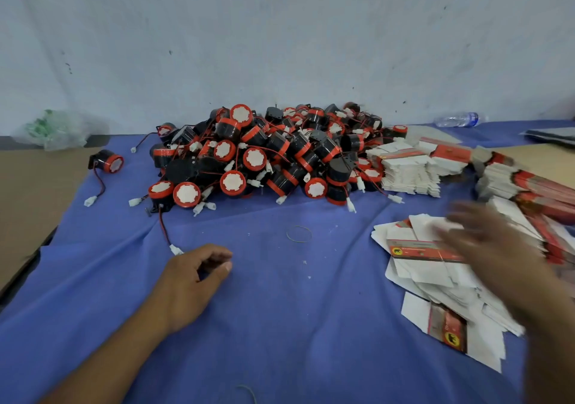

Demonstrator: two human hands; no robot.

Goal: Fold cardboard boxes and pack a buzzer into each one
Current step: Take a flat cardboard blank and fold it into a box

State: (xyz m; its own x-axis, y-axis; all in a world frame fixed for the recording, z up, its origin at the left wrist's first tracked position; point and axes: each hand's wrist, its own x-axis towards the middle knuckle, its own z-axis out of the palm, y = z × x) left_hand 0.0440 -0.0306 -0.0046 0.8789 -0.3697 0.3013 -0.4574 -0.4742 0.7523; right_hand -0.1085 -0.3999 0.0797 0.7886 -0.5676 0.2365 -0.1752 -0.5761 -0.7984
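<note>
A big heap of black-and-red buzzers [273,151] with red wires and white plugs lies at the back of the blue cloth [280,310]. One buzzer [107,160] sits apart at the left. Flat white-and-red cardboard boxes [426,266] lie scattered at the right, with more stacks [410,167] behind them. My left hand [193,282] rests on the cloth with loosely curled fingers and holds nothing. My right hand [494,248] is blurred, fingers spread, over the flat boxes; contact with them is unclear.
A rubber band [299,234] lies on the cloth mid-table. A plastic water bottle [457,119] lies at the back right by the wall. A clear bag [56,129] sits at the back left. Brown cardboard [34,192] covers the table's left side.
</note>
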